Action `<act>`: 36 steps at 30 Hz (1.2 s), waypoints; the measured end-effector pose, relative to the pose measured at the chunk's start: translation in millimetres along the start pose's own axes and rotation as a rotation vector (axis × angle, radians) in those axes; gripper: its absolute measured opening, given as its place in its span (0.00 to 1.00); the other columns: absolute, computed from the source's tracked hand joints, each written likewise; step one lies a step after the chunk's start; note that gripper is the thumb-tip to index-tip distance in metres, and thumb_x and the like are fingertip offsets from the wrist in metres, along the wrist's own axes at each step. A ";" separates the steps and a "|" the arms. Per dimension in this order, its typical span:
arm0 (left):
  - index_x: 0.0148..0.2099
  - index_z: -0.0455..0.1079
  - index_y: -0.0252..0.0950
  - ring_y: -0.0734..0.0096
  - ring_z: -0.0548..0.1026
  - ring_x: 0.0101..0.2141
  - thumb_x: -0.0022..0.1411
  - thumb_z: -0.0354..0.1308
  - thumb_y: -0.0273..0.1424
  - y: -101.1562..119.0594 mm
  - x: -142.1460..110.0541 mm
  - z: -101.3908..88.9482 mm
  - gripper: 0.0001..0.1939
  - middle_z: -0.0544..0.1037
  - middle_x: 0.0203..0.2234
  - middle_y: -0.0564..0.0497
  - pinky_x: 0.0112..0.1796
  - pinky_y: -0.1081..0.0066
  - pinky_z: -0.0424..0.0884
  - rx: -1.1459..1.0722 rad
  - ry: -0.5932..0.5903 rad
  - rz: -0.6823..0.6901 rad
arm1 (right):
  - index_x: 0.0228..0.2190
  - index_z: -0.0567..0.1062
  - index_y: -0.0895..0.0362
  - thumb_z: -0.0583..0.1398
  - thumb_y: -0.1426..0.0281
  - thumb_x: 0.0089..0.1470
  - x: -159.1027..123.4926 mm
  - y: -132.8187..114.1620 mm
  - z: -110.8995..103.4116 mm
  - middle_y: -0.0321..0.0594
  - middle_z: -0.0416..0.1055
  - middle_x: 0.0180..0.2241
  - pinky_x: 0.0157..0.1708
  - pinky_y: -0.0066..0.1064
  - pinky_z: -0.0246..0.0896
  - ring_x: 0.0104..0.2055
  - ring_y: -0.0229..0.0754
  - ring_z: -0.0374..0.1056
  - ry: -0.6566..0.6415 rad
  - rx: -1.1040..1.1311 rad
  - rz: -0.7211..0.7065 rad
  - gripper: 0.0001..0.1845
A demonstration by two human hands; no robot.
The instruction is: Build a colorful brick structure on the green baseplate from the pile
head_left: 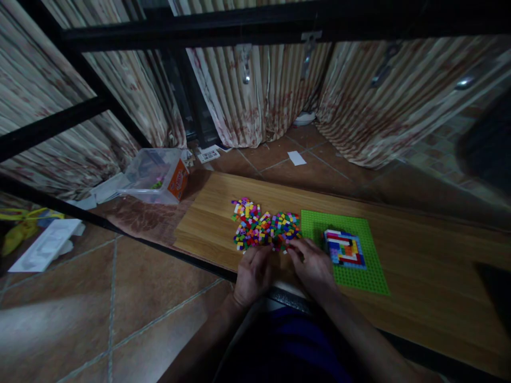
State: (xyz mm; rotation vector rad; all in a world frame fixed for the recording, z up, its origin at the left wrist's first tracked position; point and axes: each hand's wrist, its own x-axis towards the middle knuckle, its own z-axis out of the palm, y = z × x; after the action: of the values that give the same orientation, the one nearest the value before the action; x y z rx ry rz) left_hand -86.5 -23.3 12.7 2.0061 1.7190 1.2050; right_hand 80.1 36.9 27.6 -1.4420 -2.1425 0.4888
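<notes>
A loose pile of small colourful toy bricks is spread on the wooden board. At its near edge rests my left hand, fingers curled down and pressed together; whatever they hold is hidden. My right hand reaches to the near right side of the pile. Its thumb and forefinger are bent toward each other by the bricks, and anything between them is too small to name. Right of the pile lies a green baseplate, partly behind my right hand. On it stands a low, multicoloured brick build with roughly square outlines.
The wooden board runs across in front of me. Beyond its left end is a clear plastic box with an orange label. A white card lies on the tiled floor, near striped curtains. Dark metal bars cross the view.
</notes>
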 end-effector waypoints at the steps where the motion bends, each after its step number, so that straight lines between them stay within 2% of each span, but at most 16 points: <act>1: 0.53 0.66 0.36 0.67 0.74 0.43 0.63 0.51 0.26 -0.1 -2.8 -2.2 0.16 0.75 0.42 0.45 0.44 0.68 0.73 -0.007 0.016 0.002 | 0.39 0.76 0.54 0.53 0.68 0.59 2.0 0.6 -1.8 0.41 0.75 0.40 0.40 0.35 0.65 0.41 0.44 0.71 0.009 -0.001 0.001 0.12; 7: 0.55 0.63 0.38 0.66 0.73 0.44 0.63 0.51 0.25 -10.4 -20.3 -21.1 0.18 0.74 0.43 0.45 0.45 0.65 0.72 0.105 0.130 -0.076 | 0.40 0.76 0.56 0.52 0.66 0.60 20.2 4.9 -5.4 0.44 0.74 0.39 0.40 0.35 0.64 0.40 0.45 0.71 0.058 -0.068 -0.021 0.14; 12: 0.56 0.63 0.38 0.64 0.72 0.44 0.64 0.51 0.27 -23.2 -29.1 -33.8 0.18 0.74 0.44 0.44 0.45 0.63 0.72 0.217 0.137 -0.191 | 0.45 0.74 0.57 0.54 0.65 0.58 43.2 9.3 3.2 0.47 0.72 0.41 0.42 0.38 0.63 0.43 0.49 0.68 -0.007 -0.186 -0.054 0.16; 18: 0.55 0.64 0.37 0.64 0.72 0.44 0.64 0.51 0.28 -20.4 -27.4 -31.1 0.16 0.74 0.44 0.45 0.45 0.62 0.70 0.229 0.108 -0.194 | 0.38 0.77 0.57 0.55 0.68 0.58 52.9 10.5 7.4 0.45 0.72 0.38 0.41 0.37 0.63 0.40 0.47 0.67 -0.050 -0.223 -0.057 0.12; 23: 0.53 0.65 0.37 0.63 0.73 0.43 0.64 0.52 0.27 -13.7 -21.8 -24.5 0.15 0.75 0.42 0.45 0.44 0.61 0.70 0.188 0.054 -0.173 | 0.37 0.77 0.58 0.54 0.67 0.58 49.8 10.7 6.2 0.45 0.72 0.38 0.43 0.38 0.64 0.42 0.48 0.68 -0.035 -0.185 -0.087 0.12; 29: 0.55 0.65 0.38 0.62 0.72 0.47 0.63 0.52 0.26 -0.2 -20.3 -14.3 0.18 0.75 0.46 0.45 0.49 0.59 0.68 -0.006 0.019 -0.200 | 0.38 0.77 0.56 0.55 0.63 0.59 37.6 -6.9 0.3 0.44 0.72 0.41 0.40 0.36 0.66 0.42 0.45 0.70 0.091 -0.018 -0.125 0.14; 32: 0.56 0.65 0.37 0.62 0.72 0.48 0.64 0.53 0.30 11.8 -17.5 -12.6 0.18 0.75 0.47 0.44 0.50 0.60 0.68 -0.223 0.052 -0.326 | 0.39 0.77 0.55 0.56 0.63 0.59 22.5 -23.9 0.0 0.43 0.72 0.41 0.41 0.34 0.67 0.42 0.43 0.71 0.103 0.095 -0.184 0.12; 36: 0.50 0.70 0.35 0.68 0.74 0.39 0.65 0.53 0.37 23.1 -10.5 -14.0 0.15 0.77 0.38 0.47 0.41 0.69 0.71 -0.701 0.027 -0.545 | 0.42 0.76 0.52 0.56 0.68 0.60 -1.9 -39.3 5.0 0.42 0.72 0.42 0.44 0.33 0.66 0.44 0.42 0.71 0.034 0.194 -0.314 0.11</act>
State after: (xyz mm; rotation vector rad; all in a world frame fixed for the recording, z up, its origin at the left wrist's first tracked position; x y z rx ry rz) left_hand -79.7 -43.8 32.0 1.0401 1.4236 1.3632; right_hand 48.4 20.5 44.9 -0.9805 -2.1742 0.5309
